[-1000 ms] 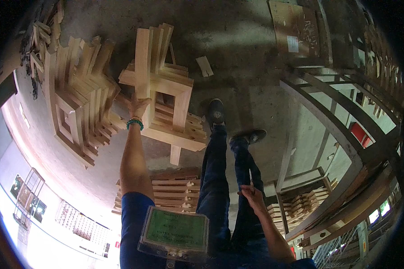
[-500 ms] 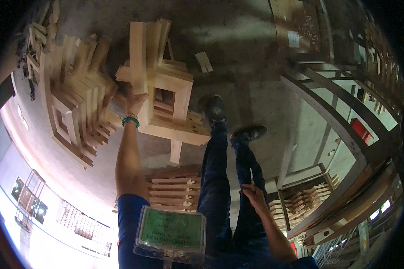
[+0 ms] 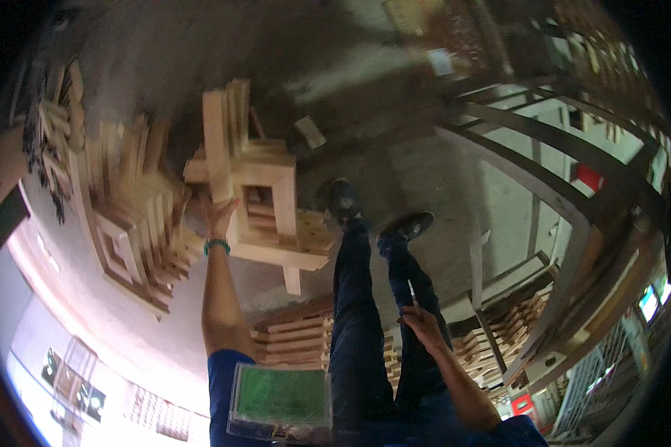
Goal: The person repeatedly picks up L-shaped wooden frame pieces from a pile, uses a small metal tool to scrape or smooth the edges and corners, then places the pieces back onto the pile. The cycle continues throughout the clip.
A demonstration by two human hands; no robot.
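Lower and farther left in view than before, the wooden frame [image 3: 284,203] stands beside the shoes [image 3: 344,200], its upright gripped by the curled left hand [image 3: 218,214]; the closed right hand [image 3: 423,328] holds a slim tool [image 3: 411,292].

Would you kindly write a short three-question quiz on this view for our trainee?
1. Which hand touches the stack of wooden frames: A) right, B) left, C) neither?
2. True or false: the right hand is empty.
3. Fill in the colour: the bracelet on the left wrist is ____.

Key: 1. B, the left hand. 2. False; the right hand holds a slim, pale item. 3. Green.
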